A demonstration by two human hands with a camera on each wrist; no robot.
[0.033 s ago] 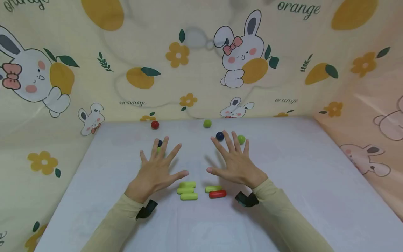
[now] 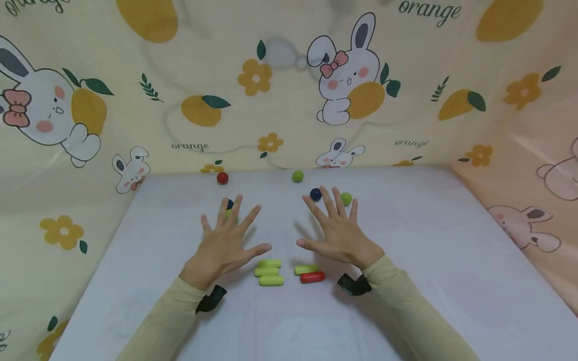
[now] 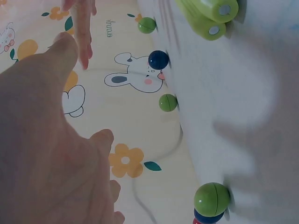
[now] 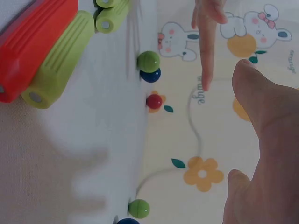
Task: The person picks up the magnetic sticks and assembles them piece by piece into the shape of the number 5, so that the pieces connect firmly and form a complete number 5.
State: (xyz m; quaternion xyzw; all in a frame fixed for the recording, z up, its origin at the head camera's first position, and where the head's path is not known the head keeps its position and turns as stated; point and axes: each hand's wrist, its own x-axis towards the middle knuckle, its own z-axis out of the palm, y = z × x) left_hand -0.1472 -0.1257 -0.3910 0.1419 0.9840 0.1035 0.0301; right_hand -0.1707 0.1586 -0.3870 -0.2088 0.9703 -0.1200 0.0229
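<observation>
My left hand (image 2: 221,248) is spread above the white table, palm down, fingers straight and holding nothing. Likewise spread and bare is my right hand (image 2: 343,238). Three light green rods (image 2: 271,281) with metal-looking ends lie stacked side by side near the left thumb. Below the right thumb, a light green rod (image 2: 305,270) lies against a red rod (image 2: 312,277). Past the left fingers are a green ball (image 3: 211,199) and a dark blue ball (image 3: 209,217), partly hidden in the head view. Another dark blue ball (image 2: 315,194) and a green ball (image 2: 346,199) sit by the right fingertips.
At the table's back edge stand a red ball (image 2: 223,178) on the left and a green ball (image 2: 297,176) near the middle. A cream cloth (image 2: 280,115) printed with rabbits and oranges hangs behind and along the sides. Dark bands (image 2: 211,299) circle the wrists.
</observation>
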